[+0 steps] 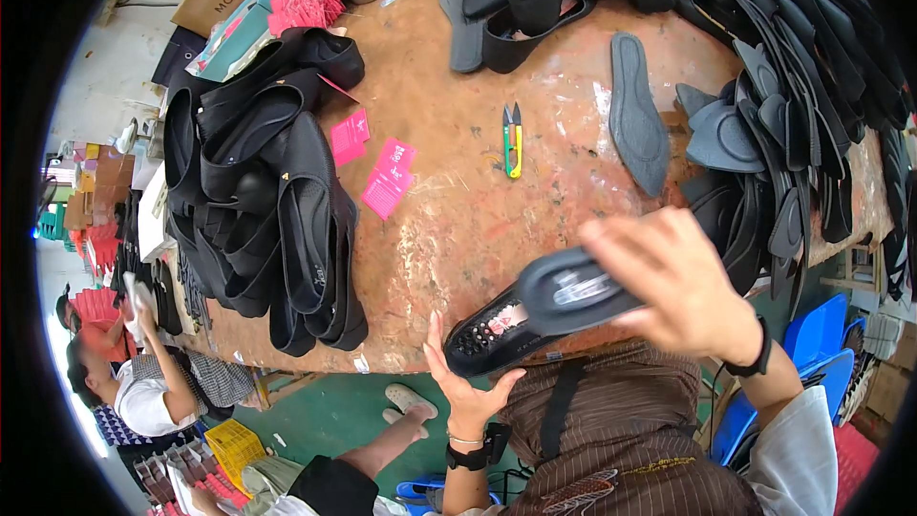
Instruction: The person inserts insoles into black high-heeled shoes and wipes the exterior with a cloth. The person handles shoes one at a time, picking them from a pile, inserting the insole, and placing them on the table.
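Note:
A black flat shoe (499,333) lies at the table's near edge, its toe pointing toward me and its inside facing up. Around that toe curves my left hand (468,392), fingers along one side and thumb along the other. My right hand (673,282) grips a dark insole (570,292) with a pale printed mark. The insole is tilted over the shoe's opening and hides its rear part. Farther off, thread snips (513,141) with green and yellow handles lie on the table, and a loose grey insole (637,115) rests to their right.
Black shoes (272,182) are piled at the left beside pink cards (387,179). A large heap of dark insoles (778,124) covers the right side. More black shoes (535,5) stand at the back. Another person (143,382) is at the lower left; blue chairs (817,354) stand at the right.

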